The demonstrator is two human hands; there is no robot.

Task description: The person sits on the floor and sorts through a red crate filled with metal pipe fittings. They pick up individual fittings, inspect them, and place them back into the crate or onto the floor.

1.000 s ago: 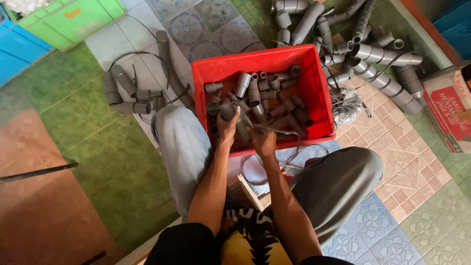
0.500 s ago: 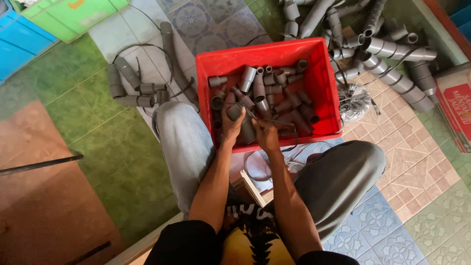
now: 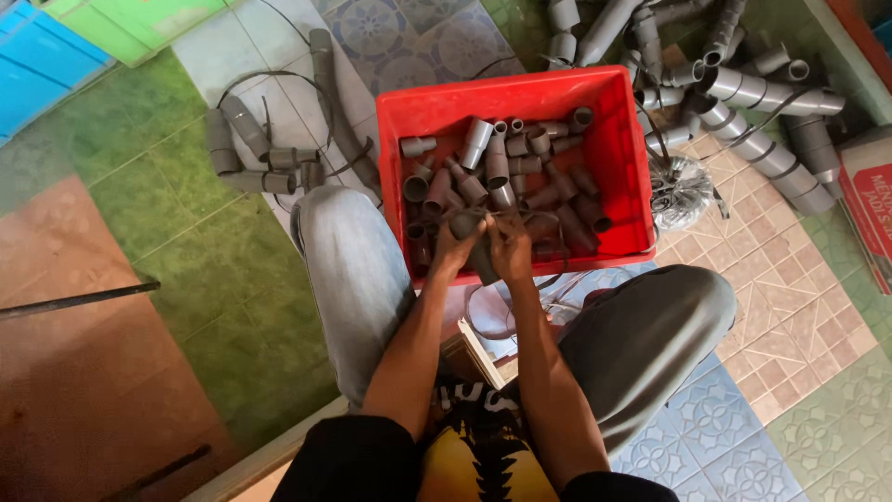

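Observation:
A red plastic crate (image 3: 618, 163) stands on the floor between my knees, filled with several short grey pipe fittings (image 3: 492, 167). Both my hands meet at its near edge. My left hand (image 3: 452, 251) and my right hand (image 3: 511, 246) together grip one dark grey pipe fitting (image 3: 472, 234), held just above the crate's front rim. A thin metal band (image 3: 483, 321) loops on the floor below my wrists.
More grey pipe pieces (image 3: 246, 149) and wire loops lie on the floor to the left. A pile of longer grey pipes (image 3: 753, 93) fills the upper right. A shiny wire coil (image 3: 683, 191) sits beside the crate. A cardboard box (image 3: 869, 209) is at the right edge.
The view has shifted, so the crate sits lower and more central. My hands have drawn back from inside the crate to its near rim, closing together on one fitting.

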